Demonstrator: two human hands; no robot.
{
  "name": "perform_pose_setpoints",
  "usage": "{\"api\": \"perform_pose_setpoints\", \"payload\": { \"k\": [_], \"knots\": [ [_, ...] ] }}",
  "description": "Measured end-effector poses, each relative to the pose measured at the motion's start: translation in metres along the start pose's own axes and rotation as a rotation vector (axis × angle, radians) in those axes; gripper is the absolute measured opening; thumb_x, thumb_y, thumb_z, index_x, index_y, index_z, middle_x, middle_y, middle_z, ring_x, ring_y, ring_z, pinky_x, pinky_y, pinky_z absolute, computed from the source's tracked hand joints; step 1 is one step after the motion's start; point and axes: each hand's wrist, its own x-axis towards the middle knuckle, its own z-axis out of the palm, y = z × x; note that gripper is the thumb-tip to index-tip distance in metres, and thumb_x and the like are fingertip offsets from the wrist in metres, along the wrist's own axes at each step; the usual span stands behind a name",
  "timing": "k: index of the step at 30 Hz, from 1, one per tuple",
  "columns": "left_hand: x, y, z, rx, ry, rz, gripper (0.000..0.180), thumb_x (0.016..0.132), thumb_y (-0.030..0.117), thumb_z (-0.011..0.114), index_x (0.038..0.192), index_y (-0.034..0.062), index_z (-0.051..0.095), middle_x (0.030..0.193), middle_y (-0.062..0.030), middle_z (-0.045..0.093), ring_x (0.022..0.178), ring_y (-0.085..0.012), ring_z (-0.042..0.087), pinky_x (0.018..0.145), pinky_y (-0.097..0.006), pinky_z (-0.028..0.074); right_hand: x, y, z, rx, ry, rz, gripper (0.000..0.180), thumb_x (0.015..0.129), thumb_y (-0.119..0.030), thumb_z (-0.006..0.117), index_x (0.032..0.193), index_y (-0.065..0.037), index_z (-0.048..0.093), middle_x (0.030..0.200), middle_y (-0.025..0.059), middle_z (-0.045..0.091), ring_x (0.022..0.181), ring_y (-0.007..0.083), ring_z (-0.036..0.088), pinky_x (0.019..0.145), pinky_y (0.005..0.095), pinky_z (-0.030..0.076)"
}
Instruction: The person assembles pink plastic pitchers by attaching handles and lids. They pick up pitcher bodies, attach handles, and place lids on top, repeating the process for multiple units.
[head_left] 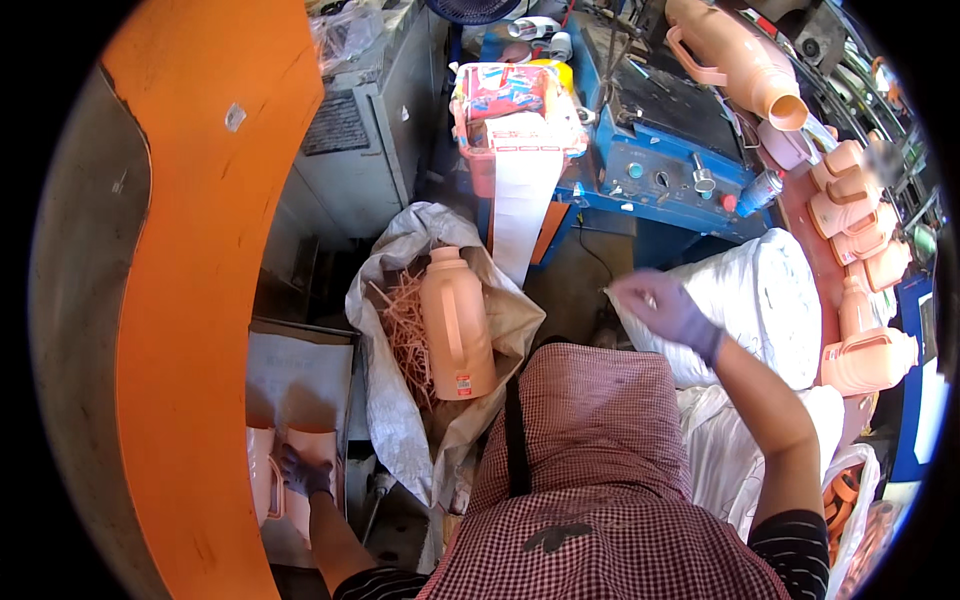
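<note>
"While the left hand (305,472) spreads over the peach, cylindrical plastic jug (322,446) in the open grey box (290,362), is it gripping?"

"Can't tell; wrap the body evenly. The right hand (652,303) is half-open, seemingly empty."

A cramped workshop around the left-hand grip (305,472).
Just left of it stands a broad orange panel (205,250); ahead, a grey metal cabinet (390,135). Ahead and to its right sits a blue machine bench (640,195) with a dark top, and farther right runs a reddish table (811,240). Dull grey-brown floor (578,272) shows between. Bright light catches the far right.
</note>
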Motion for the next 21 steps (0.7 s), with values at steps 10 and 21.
{"api": "perform_pose_setpoints", "payload": {
  "k": [10, 21],
  "knots": [
    [-0.143, 0.069, -0.271, -0.532, 0.294, 0.716, 0.111, 0.050, 0.026, 0.091, 0.144, 0.0034, 0.036, 0.139, -0.0195, 0.049, 0.126, -0.0384, 0.049, 0.108, -0.047, 0.040, 0.209, -0.019, 0.024, -0.714, 0.421, -0.446, 0.020, 0.087, -0.026, 0.065, 0.103, -0.014, 0.067, 0.100, 0.0104, 0.066, 0.096, 0.0261, 0.065, 0.085, 0.0402, 0.049],
    [-0.164, 0.291, -0.252, -1.034, -1.130, 1.562, 0.118, 0.060, 0.027, 0.093, 0.153, 0.0031, 0.024, 0.150, -0.0158, 0.038, 0.139, -0.0262, 0.036, 0.116, -0.040, 0.030, 0.197, -0.015, 0.023, -0.492, 0.299, -0.582, 0.023, 0.085, -0.025, 0.069, 0.101, -0.009, 0.069, 0.108, 0.0099, 0.066, 0.108, 0.0314, 0.061, 0.095, 0.0432, 0.047]
  ]
}}
